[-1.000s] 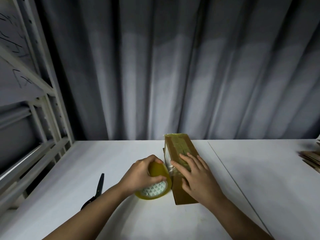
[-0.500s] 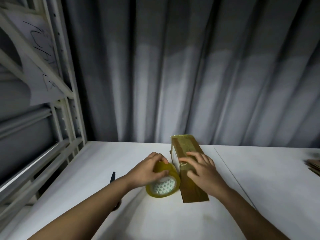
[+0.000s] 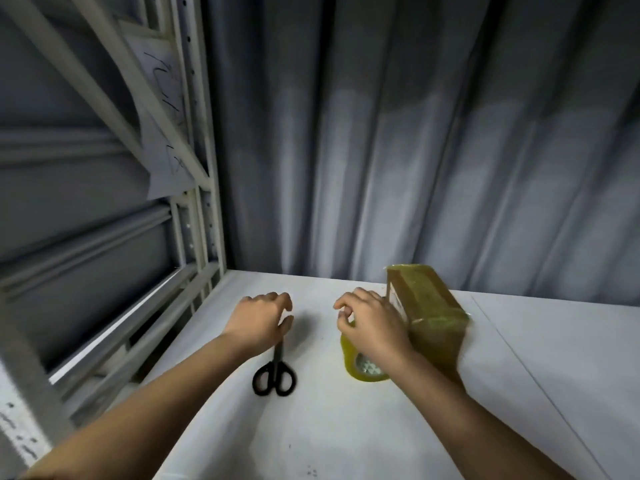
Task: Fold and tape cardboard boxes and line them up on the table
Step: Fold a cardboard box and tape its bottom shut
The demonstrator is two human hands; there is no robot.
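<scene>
**Two Hands at a White Table**

The table (image 3: pixel 346 438) is white and smooth. A thin line runs across its top on the right side. Behind the table hangs a big grey curtain (image 3: pixel 415 150) with long folds. It goes all the way across the back. On the left stands a pale metal rack (image 3: pixel 194 168) with bars that go up and sideways. A sheet of paper (image 3: pixel 162 133) with black scribbles hangs on the rack.

A brown cardboard box (image 3: pixel 429 317) sits on the table near the curtain, to the right of the middle. Shiny tape covers its top.

The right hand (image 3: pixel 372 322) sits on top of a yellow tape roll (image 3: pixel 363 365), just beside the box. Its fingers are bent over the roll. It is hard to tell how tight the hold is.

The left hand (image 3: pixel 259 320) is over the tips of the black scissors (image 3: pixel 275 370), with its fingers curled down. The scissors lie flat, with the round handles toward the person. It is not clear if the hand grips them.
</scene>
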